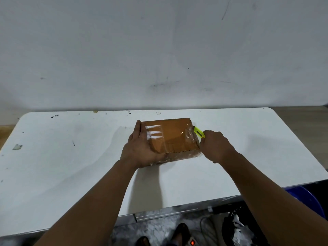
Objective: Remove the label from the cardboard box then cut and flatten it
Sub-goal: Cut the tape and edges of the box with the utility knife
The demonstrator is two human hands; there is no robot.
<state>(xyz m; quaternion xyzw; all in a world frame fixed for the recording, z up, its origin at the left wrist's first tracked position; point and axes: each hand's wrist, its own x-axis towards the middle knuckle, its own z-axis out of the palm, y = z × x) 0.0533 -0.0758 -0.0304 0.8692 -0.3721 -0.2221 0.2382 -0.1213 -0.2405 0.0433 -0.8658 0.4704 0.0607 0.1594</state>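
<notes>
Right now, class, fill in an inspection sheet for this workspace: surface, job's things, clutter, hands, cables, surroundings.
Surface: white rectangular table, dark specks and smudges.
Job's things: brown taped cardboard box lying flat; yellow-green utility knife at its right edge.
Clutter: small pale scrap near the left edge.
Hands: left hand steadies the box; right hand grips the knife.
Cables: grey cable and power strip with lit red switch on the floor.
Surroundings: scuffed white wall; blue tub below right.
</notes>
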